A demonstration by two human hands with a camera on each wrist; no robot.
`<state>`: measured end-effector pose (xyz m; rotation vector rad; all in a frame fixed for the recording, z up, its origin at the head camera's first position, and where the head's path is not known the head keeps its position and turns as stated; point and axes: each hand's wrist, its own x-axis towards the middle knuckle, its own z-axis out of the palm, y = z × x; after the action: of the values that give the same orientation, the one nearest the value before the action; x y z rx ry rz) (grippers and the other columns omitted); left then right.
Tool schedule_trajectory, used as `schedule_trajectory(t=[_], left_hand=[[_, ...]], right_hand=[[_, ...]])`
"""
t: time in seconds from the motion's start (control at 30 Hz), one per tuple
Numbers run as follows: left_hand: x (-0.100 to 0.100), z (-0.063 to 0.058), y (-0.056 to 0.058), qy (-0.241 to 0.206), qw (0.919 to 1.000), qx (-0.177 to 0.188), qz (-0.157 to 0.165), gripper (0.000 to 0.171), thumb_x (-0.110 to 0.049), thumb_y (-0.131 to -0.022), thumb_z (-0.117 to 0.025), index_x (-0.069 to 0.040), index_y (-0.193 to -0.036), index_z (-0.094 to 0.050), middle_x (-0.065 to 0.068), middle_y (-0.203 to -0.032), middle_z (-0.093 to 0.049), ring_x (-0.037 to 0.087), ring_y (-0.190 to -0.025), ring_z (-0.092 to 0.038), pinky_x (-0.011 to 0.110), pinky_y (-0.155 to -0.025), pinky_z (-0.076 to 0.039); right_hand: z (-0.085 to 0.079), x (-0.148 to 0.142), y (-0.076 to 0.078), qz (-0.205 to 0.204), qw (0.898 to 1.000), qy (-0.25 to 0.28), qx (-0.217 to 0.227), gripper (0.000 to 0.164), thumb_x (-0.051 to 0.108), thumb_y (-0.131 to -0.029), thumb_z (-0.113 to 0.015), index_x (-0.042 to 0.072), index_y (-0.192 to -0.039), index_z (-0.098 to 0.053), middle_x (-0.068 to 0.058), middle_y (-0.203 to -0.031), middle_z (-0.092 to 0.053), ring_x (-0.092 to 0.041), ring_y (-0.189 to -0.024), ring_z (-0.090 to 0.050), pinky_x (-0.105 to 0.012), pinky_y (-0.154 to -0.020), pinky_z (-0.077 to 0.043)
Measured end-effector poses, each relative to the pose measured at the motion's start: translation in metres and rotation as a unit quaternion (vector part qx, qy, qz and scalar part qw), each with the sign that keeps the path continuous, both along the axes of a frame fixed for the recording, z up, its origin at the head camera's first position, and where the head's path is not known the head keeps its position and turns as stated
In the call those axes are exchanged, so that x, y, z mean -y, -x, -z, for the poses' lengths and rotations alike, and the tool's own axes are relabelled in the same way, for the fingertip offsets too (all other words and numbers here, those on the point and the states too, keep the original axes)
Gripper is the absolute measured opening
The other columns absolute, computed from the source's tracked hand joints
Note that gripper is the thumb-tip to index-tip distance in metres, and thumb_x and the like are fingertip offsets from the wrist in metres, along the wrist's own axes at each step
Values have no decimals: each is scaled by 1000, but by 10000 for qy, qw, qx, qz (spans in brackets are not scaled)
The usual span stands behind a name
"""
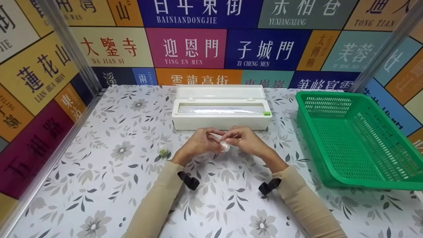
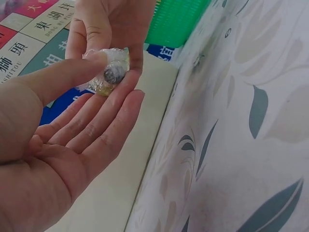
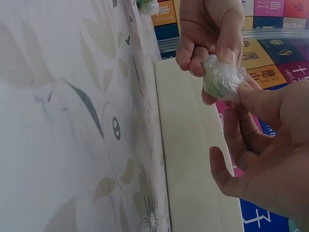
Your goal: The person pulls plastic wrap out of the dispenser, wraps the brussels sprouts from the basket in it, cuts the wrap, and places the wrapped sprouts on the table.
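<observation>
A small greenish piece wrapped in crinkled clear cling film [image 3: 223,82] is between both hands; its kind is hard to tell. In the left wrist view a round dark grey spot [image 2: 114,73] shows through the film. My left hand [image 1: 205,142] pinches the bundle between thumb and fingers. From the other side my right hand [image 1: 243,138] pinches it with thumb and fingertips, the other fingers loosely bent. Just behind the hands stands a white cling film dispenser [image 1: 221,123], lid [image 1: 221,92] raised, clear film across its opening.
Left of the hands, a second small film-wrapped green piece [image 1: 163,151] lies on the floral tablecloth [image 1: 96,185]. A green perforated basket [image 1: 355,142] stands at the right. A bright green slider [image 1: 266,113] sits on the dispenser's right end. Sign-patterned panels [image 1: 186,48] enclose the back and sides.
</observation>
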<state>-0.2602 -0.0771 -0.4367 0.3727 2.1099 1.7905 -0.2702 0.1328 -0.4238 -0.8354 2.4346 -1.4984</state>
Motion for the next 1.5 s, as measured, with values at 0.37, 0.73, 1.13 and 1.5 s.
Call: schedule_trajectory(t=[0.37, 0.73, 1.13, 1.5], left_hand=[[5, 1, -2, -620, 9970, 472, -36, 28, -16, -90, -75, 1, -112, -72, 16, -101, -77, 23, -83, -77, 39, -86, -63], [3, -2, 2, -1129, 9862, 778, -928, 21, -5, -93, -67, 8, -108, -72, 16, -94, -77, 21, -75, -75, 38, -84, -64], [7, -3, 5, -1359, 9809, 718, -1193, 12, 1, -92, -64, 8, -101, -65, 11, -86, -74, 21, -72, -75, 37, -79, -65], [16, -2, 5, -1136, 9928, -335, -180, 39, -3, -95, -65, 4, -133, -59, 27, -120, -69, 19, -80, -76, 40, -83, -64]], right_hand=[[-5, 3, -1, 401, 9982, -290, -343, 14, 3, -93, -67, 4, -101, -77, -13, -99, -68, -14, -89, -59, -30, -82, -52], [-5, 5, -1, 1422, 9880, 425, 440, 25, 28, -93, -73, 4, -100, -76, -6, -87, -74, -11, -73, -67, -31, -73, -59], [-5, 11, -8, 872, 9958, 234, -118, 37, 12, -82, -83, 1, -116, -74, -19, -100, -70, -18, -81, -70, -16, -67, -58], [-4, 12, -10, 803, 9943, 20, -703, 36, 10, -83, -81, 6, -119, -73, -12, -88, -65, -11, -83, -62, -18, -75, -54]])
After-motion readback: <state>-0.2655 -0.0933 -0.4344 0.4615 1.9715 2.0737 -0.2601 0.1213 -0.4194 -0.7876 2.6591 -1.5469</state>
